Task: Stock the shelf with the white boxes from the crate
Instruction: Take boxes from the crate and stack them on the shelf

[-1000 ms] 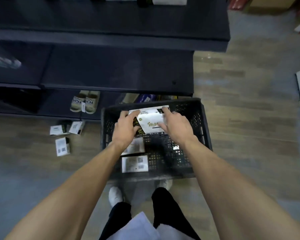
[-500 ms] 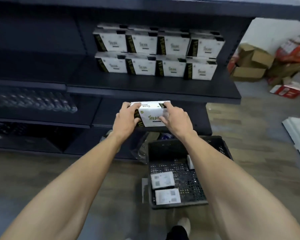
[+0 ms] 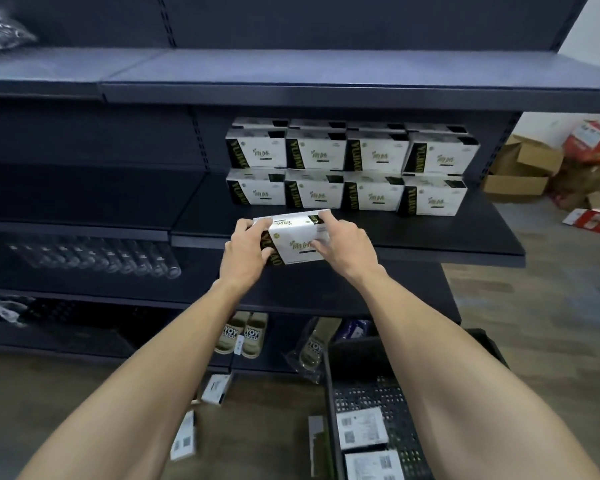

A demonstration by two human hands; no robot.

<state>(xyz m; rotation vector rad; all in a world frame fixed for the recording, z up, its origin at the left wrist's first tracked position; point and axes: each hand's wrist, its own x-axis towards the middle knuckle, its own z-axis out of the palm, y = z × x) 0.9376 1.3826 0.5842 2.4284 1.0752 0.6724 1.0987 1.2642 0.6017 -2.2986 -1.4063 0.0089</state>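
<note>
Down by the person's feet sits the black crate [image 3: 329,403]. Two white boxes [image 3: 361,433] lie flat in it with their labels up, so there is more stocking to do. A few small boxes [image 3: 215,388] lie on the floor beside it.

Higher up, both arms reach forward. The left hand [image 3: 245,252] grips the left end of one white box [image 3: 297,240], and the right hand [image 3: 343,244] grips the right end. The fingers of each hand curl over the top, and the thumbs stay on the near side. I think two hands are used so the box stays level and its printed face looks out.

The box is up at the front edge of the shelf [image 3: 413,233], tipped a little. I cannot tell if it touches the board yet.

Just behind it stand the stacked boxes [image 3: 343,174], four side by side and two high, all with the same face forward. They are pushed back, so the bare strip in front has room for a new row. This box probably goes there.

On the lower shelves are clear bottles [image 3: 94,258] and a pair of slippers [image 3: 243,336]. Far off to the right sit brown cardboard boxes [image 3: 520,168].
</note>
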